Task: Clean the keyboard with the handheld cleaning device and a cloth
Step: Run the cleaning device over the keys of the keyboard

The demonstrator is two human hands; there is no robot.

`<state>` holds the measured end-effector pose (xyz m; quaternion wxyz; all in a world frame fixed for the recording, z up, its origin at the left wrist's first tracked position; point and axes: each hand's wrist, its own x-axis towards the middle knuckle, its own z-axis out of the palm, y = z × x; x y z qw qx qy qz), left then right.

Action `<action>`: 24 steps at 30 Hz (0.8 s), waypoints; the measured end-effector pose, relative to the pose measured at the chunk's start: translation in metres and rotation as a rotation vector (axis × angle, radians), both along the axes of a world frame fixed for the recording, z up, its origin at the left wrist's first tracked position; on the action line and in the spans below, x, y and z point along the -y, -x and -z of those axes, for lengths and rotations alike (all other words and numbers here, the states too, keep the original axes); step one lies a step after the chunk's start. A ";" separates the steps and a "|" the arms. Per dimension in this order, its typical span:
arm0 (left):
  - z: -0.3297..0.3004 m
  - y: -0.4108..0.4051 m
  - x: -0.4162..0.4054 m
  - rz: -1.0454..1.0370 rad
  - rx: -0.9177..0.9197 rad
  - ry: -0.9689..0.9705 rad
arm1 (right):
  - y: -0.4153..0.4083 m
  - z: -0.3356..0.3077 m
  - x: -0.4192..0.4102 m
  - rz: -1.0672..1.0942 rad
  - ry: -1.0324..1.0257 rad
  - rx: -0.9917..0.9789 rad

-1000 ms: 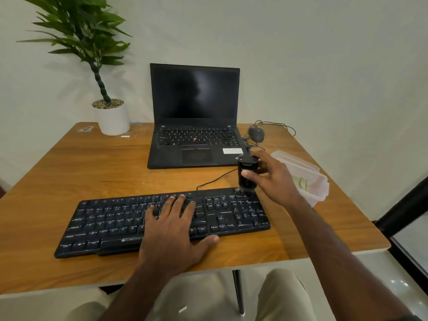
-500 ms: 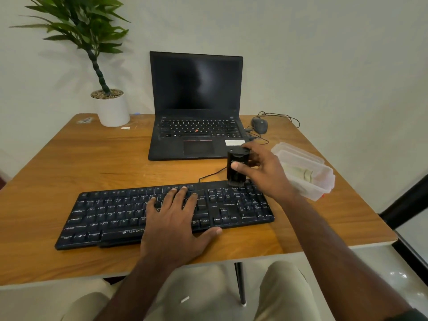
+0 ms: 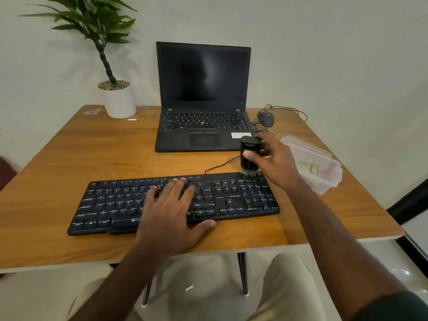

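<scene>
- My left hand [image 3: 171, 205] lies flat, fingers spread, palm down across the middle of the black keyboard [image 3: 111, 205], thumb reaching past its near edge onto the wooden counter [image 3: 69, 158].
- My right hand [image 3: 275, 163] is wrapped around the black handheld cleaning device [image 3: 249, 156], thumb on its front face, fingers curled behind it.
- The device stands upright, its bristled underside touching the far right corner of the keyboard, above the number pad.
- The keyboard sits near the front edge of the counter, its cable [image 3: 220, 164] running from its far edge toward the laptop [image 3: 203, 98].
- The laptop stands open with a dark screen behind the keyboard; a mouse [image 3: 266, 118] rests just right of it.
- A clear plastic container [image 3: 319, 165] sits to the right of my right hand, something pale inside that I cannot make out.
- A potted plant [image 3: 115, 89] occupies the far left corner.
</scene>
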<state>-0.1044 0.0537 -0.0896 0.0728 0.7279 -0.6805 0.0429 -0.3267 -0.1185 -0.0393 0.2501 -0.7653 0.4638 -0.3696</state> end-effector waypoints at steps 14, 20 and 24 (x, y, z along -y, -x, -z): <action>0.005 -0.074 -0.033 -0.048 -0.007 0.036 | 0.001 -0.001 -0.004 0.002 -0.012 0.103; 0.005 -0.078 -0.035 -0.026 -0.014 0.048 | -0.008 -0.002 -0.006 0.021 -0.029 -0.021; 0.008 -0.080 -0.035 -0.018 -0.017 0.028 | -0.006 -0.005 -0.010 0.066 -0.007 -0.001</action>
